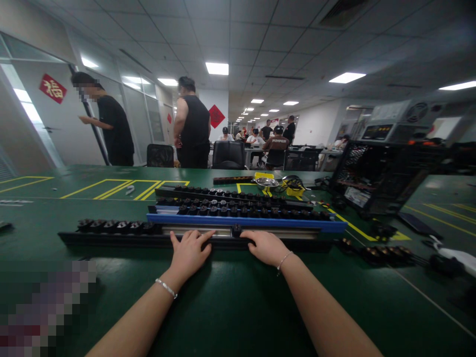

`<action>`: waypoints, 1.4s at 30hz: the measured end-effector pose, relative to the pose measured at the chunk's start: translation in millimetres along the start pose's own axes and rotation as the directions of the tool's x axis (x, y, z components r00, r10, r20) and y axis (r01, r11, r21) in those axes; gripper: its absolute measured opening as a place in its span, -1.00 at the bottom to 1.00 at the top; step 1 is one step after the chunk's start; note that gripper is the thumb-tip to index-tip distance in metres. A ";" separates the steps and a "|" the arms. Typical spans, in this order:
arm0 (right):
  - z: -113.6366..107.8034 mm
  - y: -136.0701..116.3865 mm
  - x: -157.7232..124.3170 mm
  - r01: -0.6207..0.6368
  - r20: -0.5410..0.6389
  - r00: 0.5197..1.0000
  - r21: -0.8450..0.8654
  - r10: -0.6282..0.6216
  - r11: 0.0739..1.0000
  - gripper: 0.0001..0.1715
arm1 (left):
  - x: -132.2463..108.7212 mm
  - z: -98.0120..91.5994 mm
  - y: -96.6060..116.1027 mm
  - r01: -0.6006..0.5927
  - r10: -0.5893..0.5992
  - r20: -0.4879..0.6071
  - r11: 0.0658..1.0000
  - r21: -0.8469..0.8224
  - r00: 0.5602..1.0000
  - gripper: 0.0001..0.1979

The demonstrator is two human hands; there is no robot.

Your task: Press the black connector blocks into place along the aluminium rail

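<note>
A long black power strip housing lies across the table in front of me, with a metallic channel along its top. Several black socket modules sit in a row at its left end. One more black socket module stands apart near the middle of the channel. My left hand rests on the housing left of that module, fingers spread. From the other side, my right hand is curled, its index fingertip against the module's right side and its thumb lower at the housing's front edge.
Behind the housing lie a blue strip and more rows of socket modules. An open computer case stands at the right, near loose black modules. A metal dish sits farther back. Two people stand beyond the table.
</note>
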State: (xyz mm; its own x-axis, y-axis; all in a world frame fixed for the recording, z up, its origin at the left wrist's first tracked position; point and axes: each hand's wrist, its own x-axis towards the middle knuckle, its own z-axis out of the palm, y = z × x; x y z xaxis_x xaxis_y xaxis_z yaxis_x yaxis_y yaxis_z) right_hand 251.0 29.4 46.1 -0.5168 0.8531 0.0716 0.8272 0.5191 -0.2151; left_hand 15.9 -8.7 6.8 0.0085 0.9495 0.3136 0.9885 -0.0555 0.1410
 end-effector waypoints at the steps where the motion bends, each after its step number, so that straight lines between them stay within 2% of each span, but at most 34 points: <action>1: -1.0 0.7 -0.1 -0.006 0.004 1.000 0.002 0.006 1.000 -0.50 | 0.1 0.0 0.1 0.001 -0.001 0.002 1.000 0.002 1.000 -0.58; 15: -5.4 7.0 -0.3 -0.028 0.012 1.000 -0.009 0.028 1.000 -0.54 | -0.7 2.2 -1.5 -0.012 0.012 -0.020 1.000 0.011 1.000 -0.58; 42: -9.4 20.0 -0.8 -0.090 0.018 0.996 0.026 0.090 0.996 -0.55 | 0.0 -0.9 0.8 0.005 -0.005 0.008 1.000 -0.004 1.000 -0.57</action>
State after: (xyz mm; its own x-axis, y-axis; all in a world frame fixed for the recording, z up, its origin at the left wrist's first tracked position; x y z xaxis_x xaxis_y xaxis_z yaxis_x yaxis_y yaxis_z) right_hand 270.0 39.5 51.0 -0.4441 0.8953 0.0345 0.8646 0.4383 -0.2457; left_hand 16.6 -9.1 7.8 0.0051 0.9522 0.3055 0.9879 -0.0521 0.1460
